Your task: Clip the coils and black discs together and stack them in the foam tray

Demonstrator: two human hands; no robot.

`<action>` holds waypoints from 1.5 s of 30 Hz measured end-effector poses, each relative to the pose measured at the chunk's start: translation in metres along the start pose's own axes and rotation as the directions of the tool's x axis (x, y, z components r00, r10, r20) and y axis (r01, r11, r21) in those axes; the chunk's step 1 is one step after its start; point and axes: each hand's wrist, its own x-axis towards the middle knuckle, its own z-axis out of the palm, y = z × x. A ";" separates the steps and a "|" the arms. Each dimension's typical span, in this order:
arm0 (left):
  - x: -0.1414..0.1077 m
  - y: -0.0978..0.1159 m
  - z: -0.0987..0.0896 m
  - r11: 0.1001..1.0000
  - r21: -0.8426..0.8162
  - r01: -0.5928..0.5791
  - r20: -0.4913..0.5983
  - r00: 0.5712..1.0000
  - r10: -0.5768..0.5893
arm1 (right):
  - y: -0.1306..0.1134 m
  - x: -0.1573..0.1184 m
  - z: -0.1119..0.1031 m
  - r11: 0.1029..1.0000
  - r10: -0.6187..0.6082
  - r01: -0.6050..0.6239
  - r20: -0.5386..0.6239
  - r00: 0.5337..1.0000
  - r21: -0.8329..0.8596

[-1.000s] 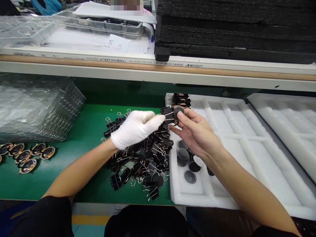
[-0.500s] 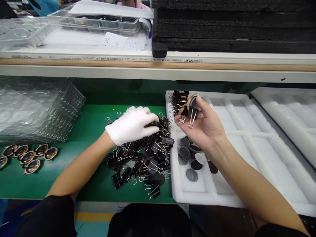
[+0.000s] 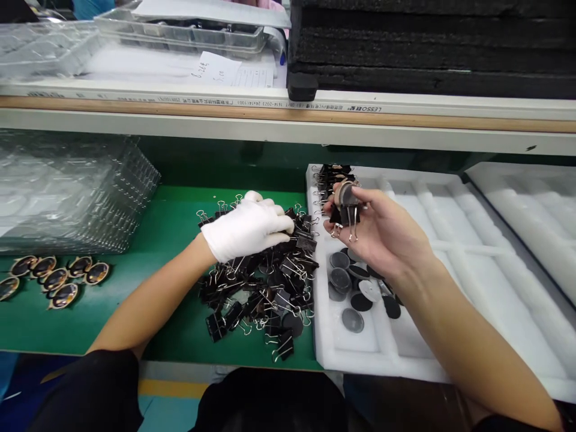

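My left hand [image 3: 249,229], in a white glove, reaches into a heap of black binder clips [image 3: 252,294]; its thumb and fingertips close on a clip at the heap's upper right, partly hidden. My bare right hand [image 3: 382,231] is held palm up over the white tray [image 3: 339,359]. It grips a round sunglass piece [image 3: 345,195], dark with a tan rim, with binder clips [image 3: 349,216] clamped on its lower edge. Dark and grey discs [image 3: 339,280] lie in the tray compartment below that hand. A row of clipped pieces [image 3: 330,175] stands at the tray's far left corner.
Several tan-framed sunglass pieces [image 3: 56,280] lie on the green table [image 3: 166,240] at left. Behind them rises a stack of clear plastic trays [image 3: 76,198]. A shelf edge [image 3: 225,126] crosses above, bearing black foam [image 3: 427,54] and papers. Another white tray [image 3: 531,186] is at right.
My right hand has turned the clipped piece so its round face shows more. The fingers of my left hand have drawn closer together at the heap. The view has shifted slightly.
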 end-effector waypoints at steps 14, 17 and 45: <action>0.001 0.024 -0.021 0.618 -0.748 0.244 -0.401 0.576 -0.712 | 0.020 -0.008 -0.004 0.956 -0.106 0.184 0.314 0.943 -0.230; 0.001 0.036 -0.020 0.608 -0.758 0.234 -0.331 0.666 -0.669 | 0.030 -0.009 0.000 0.946 -0.159 0.248 0.369 0.916 -0.209; -0.011 0.024 -0.047 0.600 -0.722 0.344 -0.058 0.834 -0.548 | -0.017 -0.008 -0.015 0.705 -0.196 0.408 0.394 0.898 -0.580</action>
